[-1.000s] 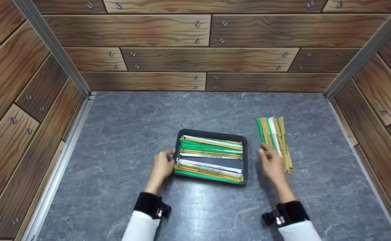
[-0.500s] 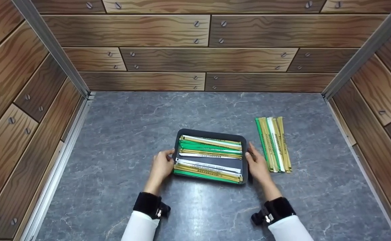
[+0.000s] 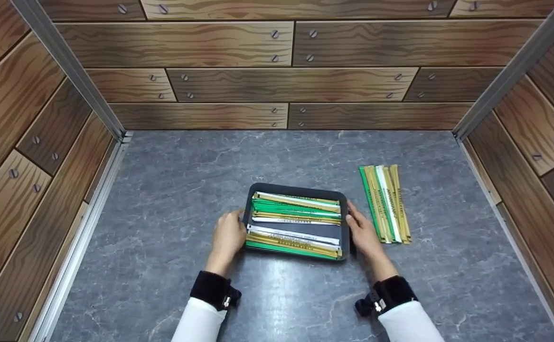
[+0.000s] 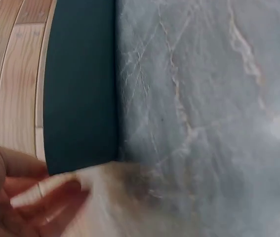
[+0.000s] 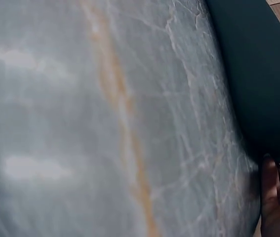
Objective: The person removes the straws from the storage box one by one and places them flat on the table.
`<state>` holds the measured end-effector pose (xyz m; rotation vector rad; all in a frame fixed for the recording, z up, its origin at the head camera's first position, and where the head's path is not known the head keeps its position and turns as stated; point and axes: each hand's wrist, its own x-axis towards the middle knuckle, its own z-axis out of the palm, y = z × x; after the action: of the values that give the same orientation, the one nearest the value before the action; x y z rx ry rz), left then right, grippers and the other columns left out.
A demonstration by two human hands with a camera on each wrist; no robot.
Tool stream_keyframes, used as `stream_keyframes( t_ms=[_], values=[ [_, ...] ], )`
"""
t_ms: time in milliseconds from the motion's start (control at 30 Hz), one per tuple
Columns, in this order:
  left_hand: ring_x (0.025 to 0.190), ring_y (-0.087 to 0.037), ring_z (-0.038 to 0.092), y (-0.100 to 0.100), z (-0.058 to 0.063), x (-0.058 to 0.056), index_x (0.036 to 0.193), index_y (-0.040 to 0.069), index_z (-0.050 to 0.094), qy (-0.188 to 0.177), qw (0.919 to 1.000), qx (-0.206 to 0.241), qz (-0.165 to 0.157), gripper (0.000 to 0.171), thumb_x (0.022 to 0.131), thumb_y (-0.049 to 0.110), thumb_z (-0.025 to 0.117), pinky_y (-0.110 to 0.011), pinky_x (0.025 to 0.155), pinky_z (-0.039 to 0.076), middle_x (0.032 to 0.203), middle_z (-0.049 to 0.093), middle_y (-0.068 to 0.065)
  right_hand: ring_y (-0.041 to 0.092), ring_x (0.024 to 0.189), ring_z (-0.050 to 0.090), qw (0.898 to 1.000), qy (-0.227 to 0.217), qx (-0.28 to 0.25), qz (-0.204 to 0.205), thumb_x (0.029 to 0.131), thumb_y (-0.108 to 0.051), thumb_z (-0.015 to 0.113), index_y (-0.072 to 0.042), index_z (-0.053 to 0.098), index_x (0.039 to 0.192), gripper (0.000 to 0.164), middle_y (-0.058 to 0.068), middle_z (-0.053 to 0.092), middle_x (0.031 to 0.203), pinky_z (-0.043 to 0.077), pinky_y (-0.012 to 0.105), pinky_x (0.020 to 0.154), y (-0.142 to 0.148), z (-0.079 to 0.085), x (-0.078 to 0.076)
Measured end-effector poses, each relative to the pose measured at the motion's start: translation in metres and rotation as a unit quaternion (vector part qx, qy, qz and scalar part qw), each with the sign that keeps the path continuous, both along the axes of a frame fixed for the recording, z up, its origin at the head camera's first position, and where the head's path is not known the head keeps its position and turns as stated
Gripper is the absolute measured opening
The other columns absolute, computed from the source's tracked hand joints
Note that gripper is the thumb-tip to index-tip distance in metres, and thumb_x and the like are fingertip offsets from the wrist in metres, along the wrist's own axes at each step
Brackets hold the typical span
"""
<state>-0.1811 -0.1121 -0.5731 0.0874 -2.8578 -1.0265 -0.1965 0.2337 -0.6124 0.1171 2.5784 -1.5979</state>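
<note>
A dark rectangular tray (image 3: 298, 190) lies at a slight slant on the grey surface. Long, narrow printed packets (image 3: 295, 209) in green, gold and white fill it in two groups, with a bare strip between. My left hand (image 3: 228, 233) grips the tray's left end, fingers bent against its wall. On the opposite end my right hand (image 3: 365, 232) holds the side, thumb and fingers at the wall. Both wrist views show the tray's outer wall, dark green there, with the left fingers (image 4: 31, 197) and right thumb (image 5: 269, 177) at its corners.
More long packets (image 3: 386, 204) in green, gold and white lie fanned side by side to the right of the tray, close to my right hand. Wood-patterned panels (image 3: 201, 85) with metal strips stand along the back and both sides of the marbled tabletop (image 3: 186, 166).
My right hand has left the loose packets and moved left to the tray's right end. The left hand stays at the left end, its fingers now bent more. The tray stays in place.
</note>
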Motion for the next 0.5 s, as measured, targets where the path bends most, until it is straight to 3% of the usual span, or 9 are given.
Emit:
stream_keyframes(
  t_ms=[100, 233, 367, 500],
  values=[
    [0.108, -0.041, 0.057, 0.008, 0.004, 0.001, 0.121, -0.004, 0.066, 0.060, 0.9974, -0.039, 0.000, 0.040, 0.082, -0.006, 0.062, -0.048, 0.093, 0.046, 0.114, 0.063, -0.022, 0.038, 0.143, 0.025, 1.000, -0.002, -0.003, -0.001, 0.106, -0.021, 0.043, -0.012, 0.030, 0.155, 0.051, 0.021, 0.030, 0.155, 0.021, 0.049, 0.114, -0.001, -0.001, 0.000],
    [0.111, -0.039, 0.055, 0.023, 0.011, 0.001, 0.120, -0.003, 0.067, 0.095, 0.9918, -0.072, -0.046, 0.040, 0.081, -0.007, 0.062, -0.047, 0.094, 0.047, 0.117, 0.060, -0.021, 0.038, 0.143, 0.024, 1.000, -0.003, -0.002, -0.001, 0.106, -0.022, 0.043, -0.012, 0.030, 0.155, 0.051, 0.020, 0.030, 0.155, 0.021, 0.049, 0.114, -0.001, -0.001, 0.001],
    [0.106, -0.035, 0.060, 0.040, 0.017, -0.003, 0.120, 0.001, 0.068, 0.059, 0.9834, -0.122, -0.121, 0.037, 0.084, -0.004, 0.062, -0.044, 0.089, 0.051, 0.117, 0.062, -0.016, 0.039, 0.143, 0.025, 1.000, -0.003, 0.007, -0.001, 0.106, -0.023, 0.042, -0.013, 0.029, 0.155, 0.052, 0.020, 0.029, 0.155, 0.021, 0.049, 0.114, 0.000, 0.000, 0.002],
    [0.094, -0.032, 0.064, 0.053, 0.017, -0.012, 0.110, 0.006, 0.073, 0.020, 0.9664, -0.190, -0.172, 0.028, 0.086, -0.002, 0.061, -0.043, 0.080, 0.054, 0.107, 0.066, -0.012, 0.039, 0.142, 0.027, 1.000, 0.006, 0.024, 0.002, 0.106, -0.023, 0.042, -0.014, 0.030, 0.155, 0.051, 0.020, 0.031, 0.154, 0.023, 0.049, 0.114, 0.000, 0.000, 0.002]
  ],
)
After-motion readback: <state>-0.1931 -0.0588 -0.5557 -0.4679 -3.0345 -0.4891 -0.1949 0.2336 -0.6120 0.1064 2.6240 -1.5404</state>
